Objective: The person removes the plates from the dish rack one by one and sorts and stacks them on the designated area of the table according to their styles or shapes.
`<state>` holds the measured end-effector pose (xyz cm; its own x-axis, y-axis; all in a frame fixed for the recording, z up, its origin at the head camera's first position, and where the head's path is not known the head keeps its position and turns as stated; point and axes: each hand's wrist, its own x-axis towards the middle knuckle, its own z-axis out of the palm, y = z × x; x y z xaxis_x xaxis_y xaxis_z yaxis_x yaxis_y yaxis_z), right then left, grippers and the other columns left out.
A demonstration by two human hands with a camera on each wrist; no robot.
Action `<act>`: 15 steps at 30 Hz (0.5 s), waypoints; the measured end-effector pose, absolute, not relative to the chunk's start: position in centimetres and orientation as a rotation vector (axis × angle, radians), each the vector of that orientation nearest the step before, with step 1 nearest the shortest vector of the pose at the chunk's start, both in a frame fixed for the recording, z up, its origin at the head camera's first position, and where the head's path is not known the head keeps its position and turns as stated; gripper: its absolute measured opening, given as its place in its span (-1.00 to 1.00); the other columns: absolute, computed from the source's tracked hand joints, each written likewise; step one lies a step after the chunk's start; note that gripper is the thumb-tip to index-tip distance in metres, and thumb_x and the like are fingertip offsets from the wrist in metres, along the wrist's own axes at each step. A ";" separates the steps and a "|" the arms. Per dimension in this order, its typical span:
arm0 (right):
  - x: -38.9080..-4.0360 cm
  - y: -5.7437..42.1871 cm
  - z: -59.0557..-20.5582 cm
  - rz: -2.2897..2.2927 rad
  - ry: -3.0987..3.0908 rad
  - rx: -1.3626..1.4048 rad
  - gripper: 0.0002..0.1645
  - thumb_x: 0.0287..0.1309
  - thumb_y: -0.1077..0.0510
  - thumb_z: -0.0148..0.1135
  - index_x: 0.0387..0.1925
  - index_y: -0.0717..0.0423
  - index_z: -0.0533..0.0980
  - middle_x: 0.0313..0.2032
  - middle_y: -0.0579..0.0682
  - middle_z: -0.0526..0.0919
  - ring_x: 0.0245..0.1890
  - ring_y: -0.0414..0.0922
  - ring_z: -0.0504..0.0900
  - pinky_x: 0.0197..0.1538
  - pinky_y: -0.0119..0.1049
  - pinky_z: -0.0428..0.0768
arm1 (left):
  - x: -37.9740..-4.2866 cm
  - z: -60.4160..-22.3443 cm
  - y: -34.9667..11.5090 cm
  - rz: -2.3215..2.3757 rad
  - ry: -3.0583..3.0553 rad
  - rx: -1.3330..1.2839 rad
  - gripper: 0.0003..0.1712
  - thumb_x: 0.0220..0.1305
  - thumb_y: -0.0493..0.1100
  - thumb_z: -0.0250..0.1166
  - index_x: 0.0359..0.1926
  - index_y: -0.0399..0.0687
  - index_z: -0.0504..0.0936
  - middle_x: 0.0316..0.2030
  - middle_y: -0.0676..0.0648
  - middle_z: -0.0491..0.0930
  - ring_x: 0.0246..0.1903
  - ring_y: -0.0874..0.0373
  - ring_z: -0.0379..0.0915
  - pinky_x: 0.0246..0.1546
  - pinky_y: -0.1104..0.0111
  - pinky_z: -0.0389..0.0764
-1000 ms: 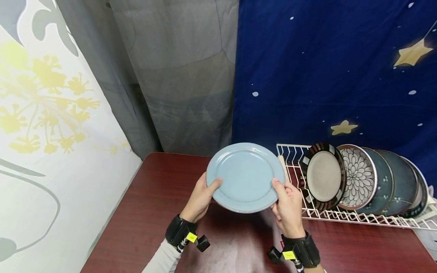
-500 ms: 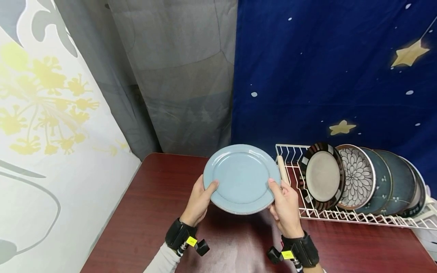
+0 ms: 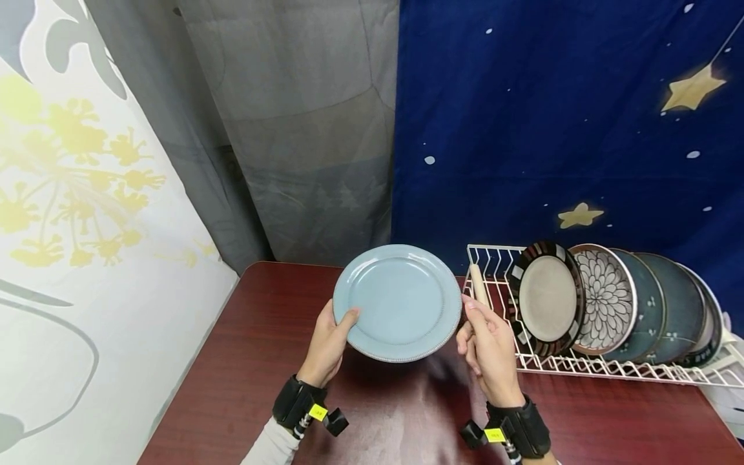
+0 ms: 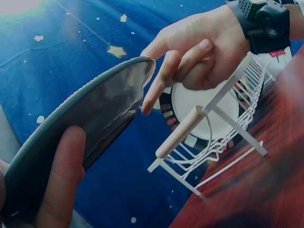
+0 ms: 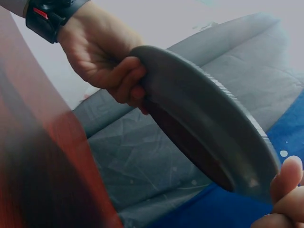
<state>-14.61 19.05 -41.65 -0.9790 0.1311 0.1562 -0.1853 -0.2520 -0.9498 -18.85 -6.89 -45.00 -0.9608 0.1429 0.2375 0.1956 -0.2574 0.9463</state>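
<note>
A round light-blue plate (image 3: 398, 302) with a beaded rim is held up above the table, its face tilted toward the head camera. My left hand (image 3: 327, 345) grips its left edge, thumb on top of the rim and fingers underneath. The plate's dark underside (image 4: 102, 97) shows in the left wrist view. At the opposite edge, my right hand (image 3: 488, 352) has its fingertips right by the rim, fingers loosely bent. Whether they still touch the rim is hard to tell. In the right wrist view, the left hand (image 5: 111, 71) curls its fingers beneath the plate.
A white wire dish rack (image 3: 572, 368) stands at the right on the dark red table (image 3: 256, 374). Upright in it are a black-rimmed plate (image 3: 548, 298), a flower-patterned dish (image 3: 607, 300) and several blue-green dishes (image 3: 674, 310). Grey and blue curtains (image 3: 494, 142) hang behind.
The plate has shifted a little left with my left hand. My right hand has loosened, its thumb sliding off the plate's face to the edge.
</note>
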 end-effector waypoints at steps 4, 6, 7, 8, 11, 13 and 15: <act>-14.5 19.4 -41.5 2.329 -1.813 0.077 -0.48 0.31 0.03 -0.01 0.18 0.26 0.32 -0.81 0.01 0.36 -1.00 -0.23 0.11 -0.99 -0.17 -0.08 | -18.8 -45.1 -7.6 -2.417 -1.893 -0.398 -0.48 0.34 -0.14 0.08 0.27 -0.12 0.18 0.14 -0.17 0.33 0.09 0.02 0.38 0.08 0.31 0.42; -14.4 19.5 -41.4 2.325 -1.819 0.078 -0.48 0.31 0.02 -0.01 0.18 0.24 0.32 -0.81 0.01 0.36 -1.00 -0.23 0.10 -0.98 -0.17 -0.09 | -18.8 -45.2 -7.9 -2.411 -1.895 -0.385 -0.47 0.34 -0.14 0.08 0.27 -0.13 0.18 0.15 -0.16 0.32 0.10 0.03 0.37 0.08 0.33 0.41; -14.4 19.6 -41.4 2.327 -1.821 0.081 -0.48 0.31 0.02 -0.02 0.19 0.24 0.32 -0.81 0.01 0.36 -1.00 -0.22 0.10 -0.98 -0.17 -0.08 | -18.8 -45.3 -8.0 -2.411 -1.892 -0.379 -0.47 0.34 -0.15 0.08 0.27 -0.13 0.18 0.15 -0.16 0.32 0.10 0.03 0.37 0.08 0.34 0.42; -14.3 19.6 -41.4 2.324 -1.821 0.080 -0.48 0.31 0.02 -0.02 0.19 0.24 0.32 -0.81 0.01 0.36 -1.00 -0.22 0.10 -0.99 -0.17 -0.08 | -18.7 -45.3 -8.2 -2.404 -1.893 -0.380 -0.47 0.34 -0.15 0.08 0.27 -0.14 0.18 0.15 -0.16 0.33 0.10 0.02 0.37 0.07 0.34 0.42; -14.2 19.7 -41.4 2.311 -1.822 0.090 -0.49 0.32 0.04 -0.02 0.19 0.25 0.32 -0.81 0.01 0.35 -1.00 -0.22 0.11 -0.99 -0.17 -0.08 | -18.7 -45.5 -8.6 -2.392 -1.900 -0.379 -0.46 0.35 -0.15 0.07 0.29 -0.14 0.16 0.15 -0.16 0.32 0.10 0.02 0.36 0.07 0.36 0.42; -14.2 19.7 -41.4 2.301 -1.820 0.096 -0.50 0.32 0.05 -0.02 0.19 0.25 0.32 -0.81 0.01 0.35 -0.99 -0.22 0.11 -0.99 -0.18 -0.08 | -18.6 -45.7 -8.8 -2.382 -1.904 -0.371 -0.47 0.35 -0.15 0.07 0.28 -0.14 0.17 0.14 -0.17 0.34 0.09 0.02 0.37 0.07 0.35 0.42; -14.2 19.8 -41.4 2.287 -1.821 0.100 -0.51 0.32 0.07 -0.02 0.19 0.25 0.32 -0.81 0.01 0.35 -0.99 -0.22 0.12 -0.99 -0.19 -0.07 | -18.6 -45.8 -9.0 -2.367 -1.912 -0.362 -0.47 0.35 -0.15 0.07 0.28 -0.14 0.18 0.14 -0.16 0.34 0.09 0.02 0.38 0.07 0.35 0.42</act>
<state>-14.19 19.78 -41.37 -0.9744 0.1260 0.1864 -0.2099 -0.2109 -0.9547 -18.60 -9.05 -45.84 -0.9691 0.0874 0.2307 0.2072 -0.2197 0.9533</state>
